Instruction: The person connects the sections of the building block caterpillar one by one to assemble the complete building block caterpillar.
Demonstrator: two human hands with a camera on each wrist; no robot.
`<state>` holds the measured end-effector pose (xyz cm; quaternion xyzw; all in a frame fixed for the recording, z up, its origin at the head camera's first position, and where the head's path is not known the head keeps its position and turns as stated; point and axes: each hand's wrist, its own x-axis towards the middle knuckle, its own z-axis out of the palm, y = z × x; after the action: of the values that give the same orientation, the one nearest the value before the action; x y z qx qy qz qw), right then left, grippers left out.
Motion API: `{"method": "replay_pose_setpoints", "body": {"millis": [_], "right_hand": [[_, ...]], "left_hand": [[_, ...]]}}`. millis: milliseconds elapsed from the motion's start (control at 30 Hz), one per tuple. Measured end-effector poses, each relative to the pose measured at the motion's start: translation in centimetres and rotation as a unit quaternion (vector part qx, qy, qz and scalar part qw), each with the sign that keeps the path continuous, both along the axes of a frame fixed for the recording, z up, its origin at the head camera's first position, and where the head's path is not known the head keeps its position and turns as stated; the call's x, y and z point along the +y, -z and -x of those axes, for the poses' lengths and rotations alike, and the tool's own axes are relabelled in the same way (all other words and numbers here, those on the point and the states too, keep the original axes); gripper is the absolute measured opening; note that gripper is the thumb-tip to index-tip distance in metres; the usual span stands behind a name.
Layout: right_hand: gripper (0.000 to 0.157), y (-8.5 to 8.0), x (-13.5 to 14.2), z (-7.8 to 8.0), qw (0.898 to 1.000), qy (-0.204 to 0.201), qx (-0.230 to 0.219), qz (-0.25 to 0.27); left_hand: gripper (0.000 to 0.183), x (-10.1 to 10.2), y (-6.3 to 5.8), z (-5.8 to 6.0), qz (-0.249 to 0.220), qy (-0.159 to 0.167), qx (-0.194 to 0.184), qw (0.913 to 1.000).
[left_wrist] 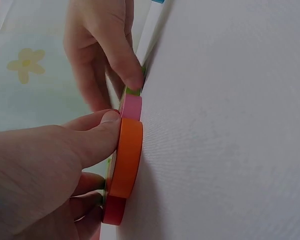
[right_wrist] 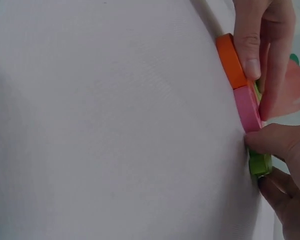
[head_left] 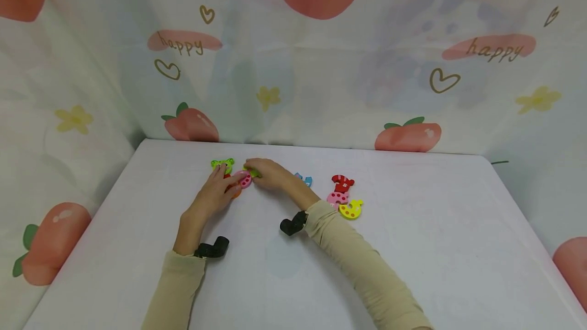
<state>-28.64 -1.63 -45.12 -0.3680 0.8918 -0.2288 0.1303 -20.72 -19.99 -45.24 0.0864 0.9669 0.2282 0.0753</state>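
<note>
My left hand [head_left: 211, 193] lies with spread fingers over a cluster of small animal-shaped pieces. Its fingers touch a pink dotted piece [head_left: 246, 181] and an orange piece [left_wrist: 126, 159]. A light green piece [head_left: 222, 163] with rounded ears is at the far end of the cluster, and a red piece [left_wrist: 114, 211] sits beside the orange one, mostly covered. My right hand [head_left: 271, 174] pinches a green piece [right_wrist: 260, 164] between thumb and fingers, against the pink piece's edge. In the right wrist view, orange, pink and green stand side by side in a row.
Right of my right forearm lie a red striped piece [head_left: 343, 183], another pink dotted piece [head_left: 337, 198] and a yellow dotted piece [head_left: 351, 210], touching. A blue piece [head_left: 304, 180] is partly hidden behind the forearm. Printed cloth hangs behind the white table [head_left: 435, 248].
</note>
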Motion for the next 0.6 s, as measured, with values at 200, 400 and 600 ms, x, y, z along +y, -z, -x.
{"method": "replay_pose_setpoints", "body": {"millis": [200,400,600], "right_hand": [[0.056,-1.7,2.4,-1.6,0.998,0.015,-0.006,0.053],[0.053,-3.5,7.7,-6.5,0.997,-0.009,0.01,0.082],[0.057,-4.3,13.6,-10.8,0.996,0.013,0.021,0.089]], "left_hand": [[0.046,0.0,0.0,-0.1,0.004,-0.003,-0.006,1.0],[0.046,0.2,0.0,-0.2,0.009,-0.007,0.0,0.9999],[0.045,0.5,0.1,-0.3,0.019,0.012,0.046,0.9987]]}}
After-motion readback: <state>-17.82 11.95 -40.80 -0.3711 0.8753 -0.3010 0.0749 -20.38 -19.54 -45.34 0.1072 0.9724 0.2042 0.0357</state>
